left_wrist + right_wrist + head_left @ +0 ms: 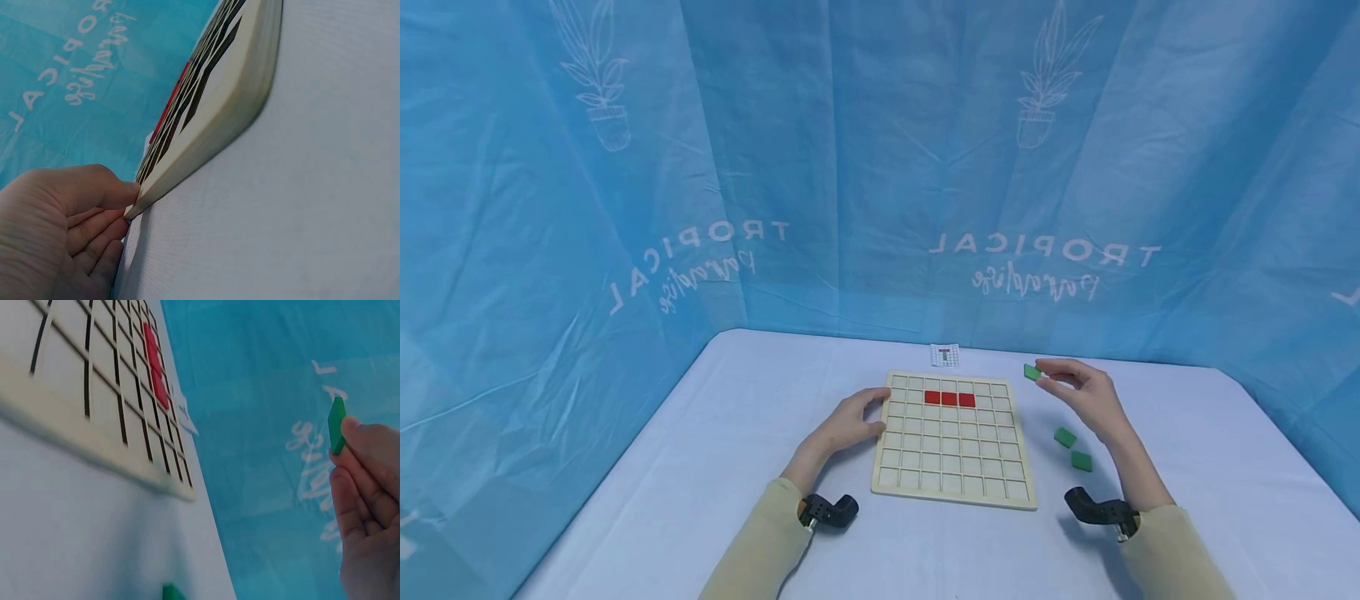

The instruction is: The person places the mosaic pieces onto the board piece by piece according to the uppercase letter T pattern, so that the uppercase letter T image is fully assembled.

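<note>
My right hand (1084, 396) pinches a green square tile (1032, 372) between thumb and fingertips, off the board's upper right side. The right wrist view shows that tile (337, 425) edge-on, held up above the table. My left hand (848, 421) rests at the left edge of a pale wooden grid board (955, 497), thumb and forefinger spread along the rim. In the left wrist view the thumb (109, 187) touches the board's edge. Three red tiles (949, 399) sit side by side in the board's second row.
Two green tiles (1072, 450) lie on the white tablecloth to the right of the board. A small card (944, 356) with a printed grid pattern lies behind the board. Blue curtain (880, 167) with white lettering hangs along the table's back and sides.
</note>
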{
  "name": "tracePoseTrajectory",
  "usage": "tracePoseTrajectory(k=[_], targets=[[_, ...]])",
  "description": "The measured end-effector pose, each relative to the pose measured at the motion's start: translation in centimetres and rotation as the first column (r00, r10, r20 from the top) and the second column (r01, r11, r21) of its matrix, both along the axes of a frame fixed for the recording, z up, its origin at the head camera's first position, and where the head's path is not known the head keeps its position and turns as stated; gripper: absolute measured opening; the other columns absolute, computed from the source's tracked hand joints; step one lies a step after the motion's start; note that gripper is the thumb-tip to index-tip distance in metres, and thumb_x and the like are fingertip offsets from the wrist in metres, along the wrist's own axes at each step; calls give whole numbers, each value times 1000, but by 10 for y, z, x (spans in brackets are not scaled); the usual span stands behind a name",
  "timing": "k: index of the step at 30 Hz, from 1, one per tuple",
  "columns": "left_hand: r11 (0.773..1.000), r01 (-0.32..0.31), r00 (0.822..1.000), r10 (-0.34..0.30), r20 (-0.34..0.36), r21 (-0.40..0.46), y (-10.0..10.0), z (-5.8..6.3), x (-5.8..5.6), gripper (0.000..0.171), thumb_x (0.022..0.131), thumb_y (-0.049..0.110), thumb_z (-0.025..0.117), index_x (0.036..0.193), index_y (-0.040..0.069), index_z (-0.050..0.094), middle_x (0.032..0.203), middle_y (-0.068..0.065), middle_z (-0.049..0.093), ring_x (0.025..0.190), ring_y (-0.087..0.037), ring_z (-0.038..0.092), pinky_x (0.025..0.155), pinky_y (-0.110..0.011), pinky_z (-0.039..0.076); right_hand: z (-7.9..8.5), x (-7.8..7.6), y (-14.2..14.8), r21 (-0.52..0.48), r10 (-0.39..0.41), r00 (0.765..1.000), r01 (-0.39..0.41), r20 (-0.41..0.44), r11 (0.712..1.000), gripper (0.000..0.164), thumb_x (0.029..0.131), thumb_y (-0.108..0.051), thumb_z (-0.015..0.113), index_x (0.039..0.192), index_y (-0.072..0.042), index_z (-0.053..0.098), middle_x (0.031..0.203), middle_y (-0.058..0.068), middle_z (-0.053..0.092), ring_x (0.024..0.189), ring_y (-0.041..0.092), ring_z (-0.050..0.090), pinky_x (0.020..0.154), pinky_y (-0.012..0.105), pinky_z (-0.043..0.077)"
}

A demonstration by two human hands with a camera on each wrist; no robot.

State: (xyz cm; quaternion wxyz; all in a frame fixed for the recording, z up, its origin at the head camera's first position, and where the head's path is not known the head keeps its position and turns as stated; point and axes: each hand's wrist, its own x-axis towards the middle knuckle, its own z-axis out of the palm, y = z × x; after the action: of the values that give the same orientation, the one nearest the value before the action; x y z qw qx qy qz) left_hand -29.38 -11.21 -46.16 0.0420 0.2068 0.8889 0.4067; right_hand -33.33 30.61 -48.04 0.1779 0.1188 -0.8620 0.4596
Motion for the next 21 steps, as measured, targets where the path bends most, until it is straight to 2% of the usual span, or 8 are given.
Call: tracePoseTrajectory(k=[2, 3, 6, 9, 12, 15, 17, 21], targets=[[1000, 0, 1000, 0, -2, 2, 0, 0, 0, 59, 84, 6, 65, 139, 2, 44, 141, -14, 44, 133, -29, 37, 110, -40, 31, -10, -12, -7, -6, -7, 1000, 7, -4, 1000, 39, 82, -46, 70, 119, -34, 64, 116, -11, 62, 104, 8, 55, 86, 22, 51], [1000, -2, 1000, 2, -2, 4, 0, 0, 0, 59, 84, 6, 65, 139, 2, 44, 141, -14, 44, 133, -29, 36, 110, -40, 31, -6, -11, -14, -8, 7, 1000, -7, -3, 1000, 39, 82, -46, 69, 119, -34, 64, 116, -11, 62, 103, 7, 55, 86, 22, 51], [1000, -3, 1000, 3, 2, 8, 0, -1, 0, 59, 84, 6, 65, 139, 2, 44, 141, -14, 44, 133, -29, 36, 110, -40, 31, 27, 13, -45, -38, 65, 997, -64, 29, 997, 41, 85, -39, 69, 121, -21, 65, 118, -1, 63, 106, 15, 56, 92, 34, 50], [1000, -4, 1000, 4, 6, 9, 0, -1, 0, 59, 84, 6, 65, 139, 2, 44, 141, -13, 44, 133, -29, 36, 111, -40, 30, 55, 36, -72, -90, 143, 989, -140, 27, 986, 38, 87, -30, 68, 120, -11, 65, 117, 7, 64, 106, 20, 58, 92, 35, 50], [1000, 0, 1000, 0, 2, 5, 0, -2, 0, 59, 83, 7, 65, 139, 2, 44, 141, -13, 44, 133, -29, 36, 111, -40, 30, 52, 34, -84, -138, 185, 983, -182, 11, 974, 34, 87, -25, 69, 117, -10, 66, 114, 9, 64, 104, 22, 59, 89, 33, 51], [1000, 3, 1000, -3, -4, 2, -1, -2, 0, 59, 83, 7, 65, 139, 2, 44, 141, -13, 44, 133, -29, 36, 110, -40, 31, 50, 33, -93, -147, 193, 981, -186, 34, 971, 36, 87, -26, 70, 117, -8, 66, 114, 8, 65, 104, 23, 59, 89, 34, 52], [1000, 5, 1000, -5, -5, 4, -1, -2, 0, 59, 83, 7, 65, 139, 2, 44, 141, -14, 44, 133, -29, 36, 110, -41, 31, 58, 39, -103, -129, 183, 980, -172, 76, 977, 39, 87, -29, 69, 118, -6, 65, 115, 10, 64, 106, 26, 59, 90, 37, 51], [1000, 2, 1000, -2, -5, 0, -1, -2, -1, 59, 83, 6, 64, 139, 2, 44, 141, -13, 44, 133, -29, 36, 111, -41, 30, 62, 43, -114, -172, 202, 969, -177, 140, 969, 41, 86, -28, 71, 119, -5, 64, 117, 11, 63, 106, 26, 59, 86, 26, 52]])
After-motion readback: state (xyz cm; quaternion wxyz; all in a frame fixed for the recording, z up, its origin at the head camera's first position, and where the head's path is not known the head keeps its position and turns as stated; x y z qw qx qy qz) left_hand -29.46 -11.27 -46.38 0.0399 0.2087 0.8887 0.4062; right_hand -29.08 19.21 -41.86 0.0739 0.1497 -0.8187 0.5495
